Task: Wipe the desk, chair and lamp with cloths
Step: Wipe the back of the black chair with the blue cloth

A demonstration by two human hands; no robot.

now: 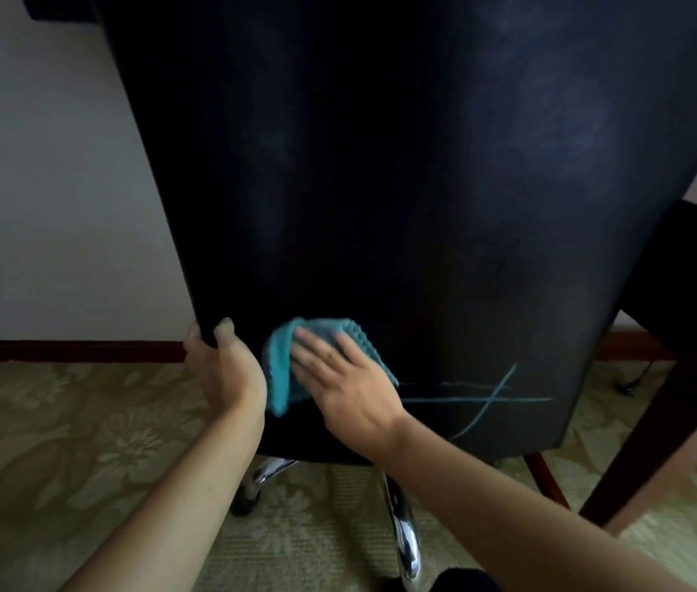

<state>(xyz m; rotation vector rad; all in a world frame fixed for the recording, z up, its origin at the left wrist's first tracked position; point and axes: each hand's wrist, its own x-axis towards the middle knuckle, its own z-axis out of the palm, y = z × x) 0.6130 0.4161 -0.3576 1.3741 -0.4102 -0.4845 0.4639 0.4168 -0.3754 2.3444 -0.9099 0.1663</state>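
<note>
A pale wall (39,185) with a dark baseboard (60,350) meets patterned carpet (60,442) at the left, open floor beside the chair. The left hand (225,365) grasps the lower left edge of the black chair back (402,185), fingers curled round it. The back stands upright, its long axis vertical, widening toward the top. The right hand (340,378) presses flat on a teal cloth (284,365) low on the back, fingers straight, pointing up-left. Just right of it, 3 chalk lines (487,397) cross. Chrome legs (400,523) splay below. A dark desk (688,335) stands near the chair's right edge.
</note>
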